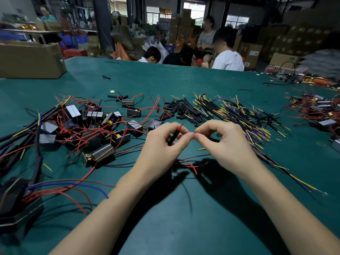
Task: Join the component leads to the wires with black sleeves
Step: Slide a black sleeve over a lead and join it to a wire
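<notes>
Above the green table my left hand (161, 144) pinches a short black sleeve (172, 139), and a red lead (180, 127) pokes out of the sleeve's top. My right hand (223, 142) meets it fingertip to fingertip and pinches a thin wire end (196, 131). Red and black leads (189, 165) hang below both hands onto the table. What they are attached to is hidden under my hands. Loose black sleeves (182, 110) lie just beyond my fingers. A heap of yellow and blue wires with black sleeves (239, 118) spreads to the right.
Small black box components with red leads (95, 129) crowd the left half of the green table (184, 218). More components (320, 111) sit at the far right. A cardboard box (31, 59) stands at the back left. Several people sit beyond the far edge.
</notes>
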A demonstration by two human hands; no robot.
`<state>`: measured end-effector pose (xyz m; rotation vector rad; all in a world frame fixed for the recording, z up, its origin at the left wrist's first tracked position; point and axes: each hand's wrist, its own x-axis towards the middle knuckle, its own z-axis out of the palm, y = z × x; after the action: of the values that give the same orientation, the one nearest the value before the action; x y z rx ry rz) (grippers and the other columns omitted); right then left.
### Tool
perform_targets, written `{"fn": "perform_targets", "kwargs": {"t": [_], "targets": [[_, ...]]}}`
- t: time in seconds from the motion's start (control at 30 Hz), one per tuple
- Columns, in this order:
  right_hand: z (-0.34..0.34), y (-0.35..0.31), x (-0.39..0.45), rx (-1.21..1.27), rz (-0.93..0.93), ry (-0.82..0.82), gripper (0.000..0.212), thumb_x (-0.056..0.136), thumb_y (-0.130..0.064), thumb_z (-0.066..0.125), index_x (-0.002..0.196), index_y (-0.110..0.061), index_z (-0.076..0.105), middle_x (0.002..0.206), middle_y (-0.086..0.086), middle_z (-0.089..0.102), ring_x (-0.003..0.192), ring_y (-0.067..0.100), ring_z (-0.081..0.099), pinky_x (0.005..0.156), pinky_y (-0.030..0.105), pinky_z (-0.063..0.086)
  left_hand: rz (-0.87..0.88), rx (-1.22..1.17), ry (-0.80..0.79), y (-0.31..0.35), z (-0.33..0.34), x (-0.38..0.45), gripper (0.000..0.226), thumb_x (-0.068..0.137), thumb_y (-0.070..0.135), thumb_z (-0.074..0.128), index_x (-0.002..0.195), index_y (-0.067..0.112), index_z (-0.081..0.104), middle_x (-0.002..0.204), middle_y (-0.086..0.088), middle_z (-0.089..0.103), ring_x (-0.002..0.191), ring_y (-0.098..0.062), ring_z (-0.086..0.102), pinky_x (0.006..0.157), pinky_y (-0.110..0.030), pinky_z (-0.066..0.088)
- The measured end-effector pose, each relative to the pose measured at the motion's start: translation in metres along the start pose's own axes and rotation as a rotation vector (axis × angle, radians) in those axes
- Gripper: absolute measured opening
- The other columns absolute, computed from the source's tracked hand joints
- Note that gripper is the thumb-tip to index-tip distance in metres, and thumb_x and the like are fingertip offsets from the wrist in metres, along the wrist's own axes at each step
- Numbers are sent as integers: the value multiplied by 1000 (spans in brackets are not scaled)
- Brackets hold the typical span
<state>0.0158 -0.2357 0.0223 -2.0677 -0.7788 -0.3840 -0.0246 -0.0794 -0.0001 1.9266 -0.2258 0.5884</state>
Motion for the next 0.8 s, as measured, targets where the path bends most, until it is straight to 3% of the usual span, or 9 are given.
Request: {"fn": "perform_targets", "kwargs": {"t": [0.1, 0.23, 0.43, 0.57, 0.7, 0.8], "targets": [[1, -1, 0, -27, -44, -14, 12, 81, -10, 72, 73, -18, 70, 67, -11, 64, 69, 8, 56, 68, 14, 42, -11, 12, 17, 5, -3, 1, 13, 88, 19, 67, 75, 16, 65, 69, 4, 51, 64, -34, 54, 62, -46, 48], [2, -1, 0, 28, -21, -23, 10, 81, -12, 74, 77, -21, 70, 68, -13, 64, 70, 5, 56, 70, 16, 43, -35, 6, 15, 9, -6, 1, 15, 87, 13, 64, 73, 11, 64, 61, 7, 46, 63, -34, 51, 63, -46, 46], [2, -3, 1, 71, -35, -49, 9, 81, -12, 73, 75, -18, 69, 66, -13, 62, 69, 6, 55, 69, 13, 40, -139, 11, -28, 14, -7, 3, 15, 86, 11, 60, 72, 7, 62, 54, 8, 46, 57, -14, 45, 53, -27, 37], [5, -4, -1, 101, -129, -63, 11, 82, -3, 69, 77, -13, 67, 72, -5, 65, 70, 6, 57, 69, 12, 41, -286, -59, -86, 16, -12, 4, 18, 88, 12, 55, 72, 6, 61, 58, -6, 57, 52, -14, 43, 43, -18, 36], [9, -1, -2, -138, -339, -87, 10, 84, 0, 64, 83, -10, 65, 82, -4, 61, 73, 13, 57, 71, 31, 45, -447, -79, -166, 18, -16, 8, 20, 87, 14, 54, 70, 5, 62, 64, -7, 56, 48, -4, 45, 47, -13, 34], [13, 1, -1, -327, -427, -94, 8, 87, -6, 59, 87, -14, 62, 86, -9, 57, 74, 15, 54, 70, 32, 38, -500, -16, -195, 16, -18, 9, 21, 88, 21, 53, 70, 10, 59, 63, -6, 56, 55, -12, 43, 57, -27, 33]]}}
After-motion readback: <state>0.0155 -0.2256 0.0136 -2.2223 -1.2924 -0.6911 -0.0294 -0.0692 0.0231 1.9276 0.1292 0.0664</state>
